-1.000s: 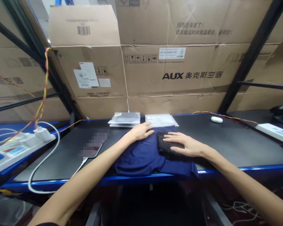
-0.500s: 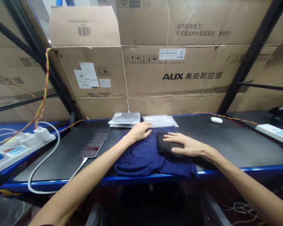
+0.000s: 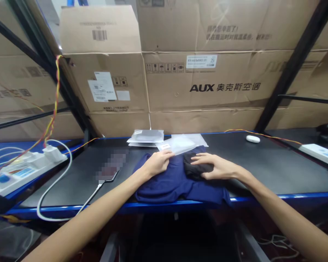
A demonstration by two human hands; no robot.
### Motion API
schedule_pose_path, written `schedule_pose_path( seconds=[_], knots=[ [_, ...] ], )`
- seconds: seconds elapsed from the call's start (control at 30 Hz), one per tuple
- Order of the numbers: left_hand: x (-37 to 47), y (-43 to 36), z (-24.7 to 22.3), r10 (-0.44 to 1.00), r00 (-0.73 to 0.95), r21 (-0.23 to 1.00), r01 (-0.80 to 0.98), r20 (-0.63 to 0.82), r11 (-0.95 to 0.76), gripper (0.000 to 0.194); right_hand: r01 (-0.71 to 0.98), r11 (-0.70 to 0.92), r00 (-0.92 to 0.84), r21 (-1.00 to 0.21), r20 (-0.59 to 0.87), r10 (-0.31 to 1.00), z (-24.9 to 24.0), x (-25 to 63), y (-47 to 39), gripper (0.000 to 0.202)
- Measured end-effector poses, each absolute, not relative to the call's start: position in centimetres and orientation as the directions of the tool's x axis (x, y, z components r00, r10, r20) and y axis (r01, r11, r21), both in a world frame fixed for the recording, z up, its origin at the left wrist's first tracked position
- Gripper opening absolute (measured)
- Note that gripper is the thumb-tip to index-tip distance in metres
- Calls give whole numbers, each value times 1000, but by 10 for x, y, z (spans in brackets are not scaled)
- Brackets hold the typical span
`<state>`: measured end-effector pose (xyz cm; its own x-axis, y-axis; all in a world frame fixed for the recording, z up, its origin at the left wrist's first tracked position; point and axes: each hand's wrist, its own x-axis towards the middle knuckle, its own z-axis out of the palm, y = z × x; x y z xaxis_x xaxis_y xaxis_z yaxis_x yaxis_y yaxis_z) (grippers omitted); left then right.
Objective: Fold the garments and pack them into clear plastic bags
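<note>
My left hand point(image 3: 160, 162) pinches the near edge of a translucent plastic bag point(image 3: 180, 143) that carries a small white label. Below that hand, a dark blue cloth point(image 3: 164, 187) lies on the black table, reaching its front edge. My right hand point(image 3: 217, 166) grips a bunched black cloth point(image 3: 192, 169) resting on the right part of the blue cloth, fingers on top and thumb at the near side. Another translucent bag point(image 3: 200, 139) lies flat behind the held one.
A stack of bags point(image 3: 146, 136) lies at the table's back. A phone point(image 3: 109, 174) with a white cable sits left, near a crowded power strip point(image 3: 30, 169). A white case point(image 3: 253, 139) and another strip point(image 3: 321, 153) are at the right. Large cartons point(image 3: 207, 87) stand behind.
My left hand has closed on a bag's edge and pulled it nearer, tilting it over the blue cloth. My right hand's fingers have curled more, bunching the black cloth.
</note>
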<state>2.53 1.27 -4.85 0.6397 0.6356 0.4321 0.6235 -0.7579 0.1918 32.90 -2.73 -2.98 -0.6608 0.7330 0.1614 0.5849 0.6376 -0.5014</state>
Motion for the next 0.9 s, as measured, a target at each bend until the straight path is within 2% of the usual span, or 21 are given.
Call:
schedule_pose_path(
  seconds=[0.1,0.17,0.27,0.4,0.53,0.7,0.9],
  knots=[
    [25,11,-47,669,595,267,625,445,-734,25,563,658,-644,-499,234,729,-31,329,-28,50],
    [25,10,-45,710,560,297,654,427,-696,25,562,664,-627,-493,269,731,-30,328,-28,45],
    [25,10,-41,769,476,307,724,427,-618,30,576,658,-597,-485,300,744,-28,326,-29,42],
    [25,12,-41,798,378,303,780,469,-548,23,587,663,-567,-465,348,746,-28,323,-30,41],
    [24,15,-45,775,383,310,757,503,-576,12,600,645,-524,-474,377,764,-30,321,-32,38],
    [25,17,-52,729,421,271,733,539,-624,24,604,646,-467,-467,449,762,-28,316,-36,37],
    [29,14,-55,696,463,263,695,549,-670,32,531,757,-535,-380,542,648,-26,292,-30,37]
  ],
)
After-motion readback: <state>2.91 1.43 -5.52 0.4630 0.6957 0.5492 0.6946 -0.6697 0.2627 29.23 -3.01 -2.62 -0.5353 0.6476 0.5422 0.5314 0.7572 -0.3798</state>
